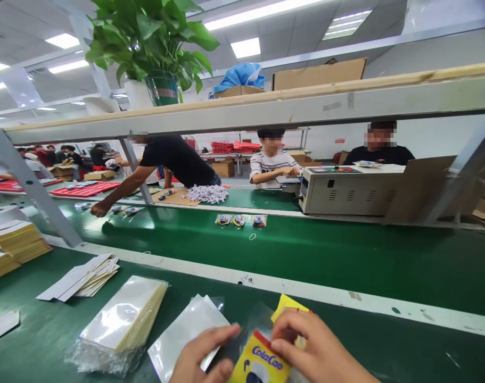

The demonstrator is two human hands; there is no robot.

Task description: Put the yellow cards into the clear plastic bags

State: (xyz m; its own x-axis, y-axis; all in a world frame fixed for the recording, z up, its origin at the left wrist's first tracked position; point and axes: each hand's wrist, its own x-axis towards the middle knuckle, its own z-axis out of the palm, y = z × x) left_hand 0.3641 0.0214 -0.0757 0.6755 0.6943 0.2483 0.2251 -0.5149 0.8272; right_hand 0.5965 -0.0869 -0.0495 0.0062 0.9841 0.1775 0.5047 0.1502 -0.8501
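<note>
The right hand pinched the yellow ColaCao card between thumb and bent fingers at its upper right corner, a hold that left most of the print uncovered. The left hand stood beside the card's other edge, thumb and fingers parted, perhaps to steady it; whether the thumb touched it could not be told. Clear film showed between the hands, and another yellow piece stuck out behind the right knuckles. The card was at the near edge of view, above the green counter, where both hands could meet. Pale sheets lay just left, partly behind the left hand, probably for short reaches; next came a plastic-wrapped stack, its slanted pile exposing the edges, then fanned white slips. Past the pale rail, three bagged items lay in a row, spaced apparently for easy picking, while a co-worker's hand reached down farther left.
</note>
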